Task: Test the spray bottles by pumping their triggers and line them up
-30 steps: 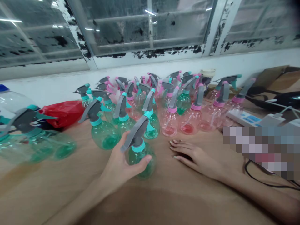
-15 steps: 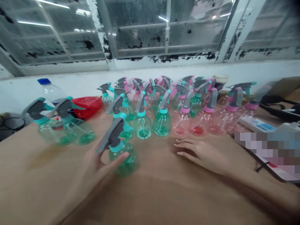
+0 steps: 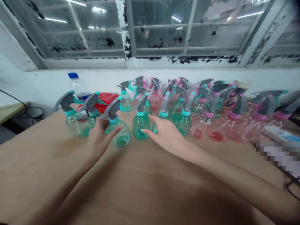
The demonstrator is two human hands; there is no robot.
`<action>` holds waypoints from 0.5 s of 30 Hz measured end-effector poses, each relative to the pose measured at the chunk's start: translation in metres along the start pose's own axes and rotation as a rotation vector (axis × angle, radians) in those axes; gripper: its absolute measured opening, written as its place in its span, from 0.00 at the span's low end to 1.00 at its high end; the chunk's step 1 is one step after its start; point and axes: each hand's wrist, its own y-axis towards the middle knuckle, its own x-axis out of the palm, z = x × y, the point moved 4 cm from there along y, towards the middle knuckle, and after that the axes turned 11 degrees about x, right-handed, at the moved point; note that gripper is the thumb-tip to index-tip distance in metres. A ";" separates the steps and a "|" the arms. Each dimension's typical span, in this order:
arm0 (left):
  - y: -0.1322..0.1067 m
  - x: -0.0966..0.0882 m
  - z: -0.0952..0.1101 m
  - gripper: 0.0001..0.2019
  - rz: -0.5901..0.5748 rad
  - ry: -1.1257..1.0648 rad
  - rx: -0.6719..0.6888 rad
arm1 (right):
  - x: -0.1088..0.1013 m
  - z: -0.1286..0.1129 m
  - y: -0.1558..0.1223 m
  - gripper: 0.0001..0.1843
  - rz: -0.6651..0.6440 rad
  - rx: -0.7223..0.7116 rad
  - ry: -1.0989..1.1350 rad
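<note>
My left hand (image 3: pixel 99 137) is closed around the side of a clear green spray bottle (image 3: pixel 123 139) with a grey trigger head and teal collar, its thumb across the front. The bottle stands upright, close to the table surface. Just right of it is another green spray bottle (image 3: pixel 140 126). My right hand (image 3: pixel 167 134) is at that bottle's right side, thumb and index finger apart, thumb tip overlapping its front; firm contact I cannot tell. Behind the right hand, a third green spray bottle (image 3: pixel 163 113) is partly hidden. A further green spray bottle (image 3: pixel 185 122) stands to its right.
Pink spray bottles (image 3: pixel 215 134) continue the row rightward, with more bottles behind. Two green spray bottles (image 3: pixel 77 125) stand at left, near a red bag (image 3: pixel 109 99) and a blue-capped bottle (image 3: pixel 78 86). A white box (image 3: pixel 280 134) lies on the right of the wooden table (image 3: pixel 131 181).
My left hand has carried its green spray bottle forward to the front row. My right hand has moved left, from before the pink bottles to the green ones. The view has shifted left.
</note>
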 end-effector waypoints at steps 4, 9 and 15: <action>0.006 0.009 -0.002 0.25 0.045 -0.033 -0.028 | 0.018 -0.007 0.016 0.37 -0.008 0.089 0.044; 0.014 0.018 -0.003 0.25 0.076 -0.011 0.000 | 0.026 -0.010 0.032 0.35 0.023 0.149 0.071; 0.019 0.022 -0.004 0.25 0.113 -0.018 0.019 | 0.026 -0.010 0.042 0.25 -0.022 0.167 0.021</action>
